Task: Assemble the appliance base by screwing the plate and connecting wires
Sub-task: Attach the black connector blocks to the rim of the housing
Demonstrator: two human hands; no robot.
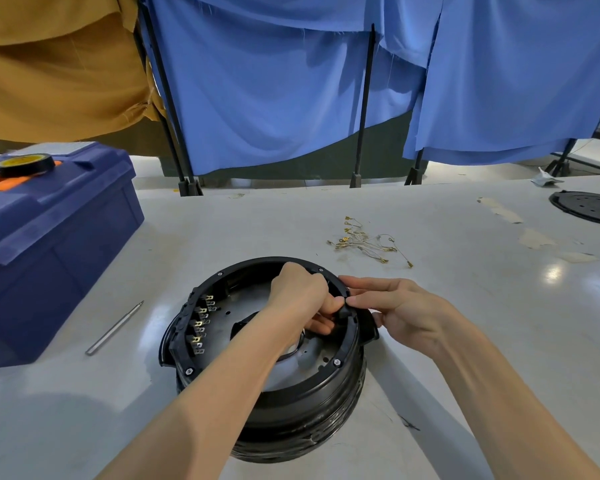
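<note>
Appliance base [271, 393], its rim clip [344, 311] in the pinch of left hand [300, 296] and right hand [395, 306] fingers [361, 300].

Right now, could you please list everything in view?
appliance base: one, black, table centre
metal plate: one, silver, inside the base
terminal tabs: one row, brass-and-silver, base's left inner edge
loose wires: one bunch, gold-tipped, behind the base
metal rod: one, silver, left of the base
toolbox: one, blue and orange, table's left
tape roll: one, black and yellow, on the toolbox
round disc: one, black, table's far right
curtains: several, blue, behind the table
cloth: one, mustard, behind at left
table: one, white, underneath
left hand: one, grips small black part at base's right rim
right hand: one, pinches that rim
</note>
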